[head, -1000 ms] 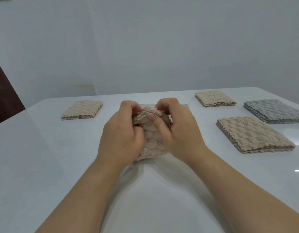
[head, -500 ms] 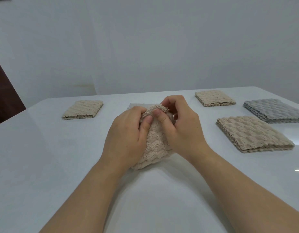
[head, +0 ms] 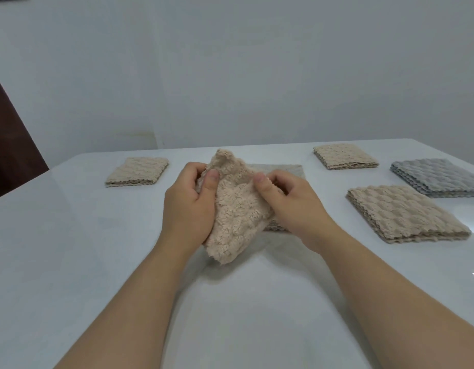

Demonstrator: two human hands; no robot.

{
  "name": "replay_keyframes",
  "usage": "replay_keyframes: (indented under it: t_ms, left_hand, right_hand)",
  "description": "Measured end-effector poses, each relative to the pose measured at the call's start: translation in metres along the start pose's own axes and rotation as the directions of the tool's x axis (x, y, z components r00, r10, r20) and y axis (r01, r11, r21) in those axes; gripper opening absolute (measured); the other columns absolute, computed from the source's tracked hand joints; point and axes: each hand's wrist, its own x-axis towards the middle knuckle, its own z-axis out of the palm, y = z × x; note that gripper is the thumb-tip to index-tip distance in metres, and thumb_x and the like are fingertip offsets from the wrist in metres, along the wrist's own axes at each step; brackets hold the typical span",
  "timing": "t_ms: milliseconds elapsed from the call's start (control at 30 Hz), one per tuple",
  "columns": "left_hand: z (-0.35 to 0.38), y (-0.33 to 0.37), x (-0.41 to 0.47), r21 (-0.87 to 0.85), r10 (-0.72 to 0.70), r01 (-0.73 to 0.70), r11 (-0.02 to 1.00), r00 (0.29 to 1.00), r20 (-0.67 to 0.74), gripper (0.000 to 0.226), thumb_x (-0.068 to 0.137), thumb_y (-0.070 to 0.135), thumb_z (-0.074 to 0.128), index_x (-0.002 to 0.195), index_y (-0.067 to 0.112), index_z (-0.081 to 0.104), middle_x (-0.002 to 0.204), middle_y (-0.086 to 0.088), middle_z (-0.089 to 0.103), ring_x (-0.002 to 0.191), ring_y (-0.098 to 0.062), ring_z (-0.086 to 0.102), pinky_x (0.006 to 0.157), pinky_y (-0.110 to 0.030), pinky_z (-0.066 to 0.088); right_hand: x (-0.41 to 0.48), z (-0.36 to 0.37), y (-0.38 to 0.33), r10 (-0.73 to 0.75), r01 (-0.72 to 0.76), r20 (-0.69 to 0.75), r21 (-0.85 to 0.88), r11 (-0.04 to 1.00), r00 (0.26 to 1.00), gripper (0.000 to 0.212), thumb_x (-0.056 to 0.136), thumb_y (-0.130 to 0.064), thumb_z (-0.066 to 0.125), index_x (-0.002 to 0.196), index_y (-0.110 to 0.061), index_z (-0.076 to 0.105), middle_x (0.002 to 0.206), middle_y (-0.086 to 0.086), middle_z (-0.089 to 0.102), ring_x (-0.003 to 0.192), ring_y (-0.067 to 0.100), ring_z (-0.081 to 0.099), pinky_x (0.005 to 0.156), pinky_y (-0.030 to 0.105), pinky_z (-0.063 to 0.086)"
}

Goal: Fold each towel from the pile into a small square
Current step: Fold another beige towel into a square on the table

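A beige textured towel point(head: 237, 209) is held up over the middle of the white table point(head: 70, 262), partly spread. My left hand point(head: 189, 206) grips its left edge, thumb on top. My right hand point(head: 292, 201) pinches its upper right edge between thumb and fingers. The towel's lower corner hangs just above the tabletop. Behind it lies a flat greyish-beige pile of towels point(head: 289, 170), mostly hidden by the held towel and my right hand.
A folded beige towel point(head: 137, 171) lies at the back left and another folded beige towel point(head: 345, 157) at the back right. A larger beige stack point(head: 406, 213) and a grey stack point(head: 441, 177) sit at the right. A dark panel point(head: 9, 145) stands at the far left.
The bunched towel has opened out. My hands have moved apart, the left one leftward and the right one rightward, and the towel's top corner now stands up between them.
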Motion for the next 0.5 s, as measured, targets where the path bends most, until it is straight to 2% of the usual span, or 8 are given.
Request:
replay_keyframes:
  t_ms: [100,167,267,400,500]
  left_hand:
    - [0.001,-0.009,0.004,-0.131,-0.144,0.148,0.98,0.989,0.036,0.019,0.102,0.037,0.055,0.092,0.024,0.064,0.079,0.012,0.067,0.072,-0.001,0.06,0.067,-0.021,0.044]
    - [0.002,-0.014,0.006,-0.178,-0.235,0.245,0.953,0.969,0.073,0.02,0.102,0.036,0.056,0.092,0.022,0.066,0.08,0.008,0.068,0.072,-0.008,0.061,0.07,-0.031,0.049]
    - [0.002,-0.02,0.007,-0.217,-0.342,0.366,0.905,0.929,0.141,0.022,0.101,0.035,0.058,0.089,0.021,0.068,0.08,0.004,0.072,0.075,-0.015,0.066,0.077,-0.044,0.054]
    - [0.004,-0.021,0.008,-0.198,-0.412,0.442,0.875,0.894,0.177,0.022,0.099,0.036,0.061,0.091,0.018,0.071,0.091,-0.006,0.076,0.086,-0.024,0.071,0.09,-0.053,0.057]
    - [0.009,-0.019,0.006,-0.15,-0.42,0.449,0.881,0.888,0.19,0.022,0.098,0.035,0.062,0.088,0.017,0.07,0.093,-0.012,0.075,0.085,-0.026,0.07,0.09,-0.055,0.055]
  right_hand:
    - [0.002,-0.006,0.001,0.159,-0.181,0.159,0.139,0.974,0.974,0.052,0.083,-0.066,0.061,0.086,-0.016,0.074,0.08,0.003,0.067,0.061,0.01,0.061,0.06,0.029,0.043]
    - [0.002,-0.014,0.003,0.228,-0.27,0.278,0.123,0.955,0.933,0.051,0.081,-0.066,0.063,0.087,-0.018,0.076,0.081,0.004,0.07,0.064,0.014,0.059,0.057,0.028,0.039]
    - [0.002,-0.023,0.004,0.245,-0.325,0.429,0.124,0.938,0.87,0.046,0.079,-0.059,0.067,0.095,-0.016,0.075,0.084,0.004,0.07,0.066,0.014,0.057,0.06,0.027,0.039]
    - [0.003,-0.026,0.004,0.268,-0.364,0.435,0.152,0.919,0.86,0.047,0.078,-0.057,0.069,0.101,-0.017,0.075,0.092,0.007,0.074,0.074,0.019,0.063,0.066,0.029,0.043]
    - [0.004,-0.028,0.004,0.306,-0.39,0.424,0.126,0.912,0.852,0.052,0.079,-0.058,0.069,0.1,-0.01,0.075,0.089,0.012,0.073,0.074,0.025,0.064,0.063,0.033,0.044]
